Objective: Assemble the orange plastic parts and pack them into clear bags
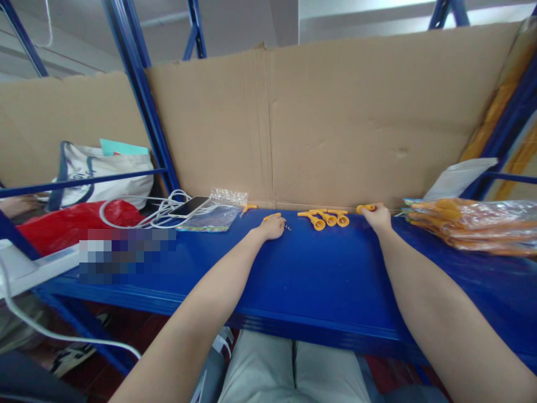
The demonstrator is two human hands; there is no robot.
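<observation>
My left hand (272, 228) rests on the blue shelf (319, 280), closed around a small orange plastic piece whose tip sticks out at its top; a tiny metal hook lies by its right side. My right hand (378, 215) grips another orange piece (364, 208) near the cardboard back wall. Between the two hands lie three orange funnel-shaped pieces (327, 218) in a row. One more orange piece (248, 209) lies to the left, beside a clear plastic bag (218, 212).
A phone (189, 206) with white cables (157, 215) lies left of the bag. A red bag (67, 224) and a white tote (104, 173) sit further left. Bagged orange items (474, 224) are stacked at right. Cardboard (335, 123) lines the back.
</observation>
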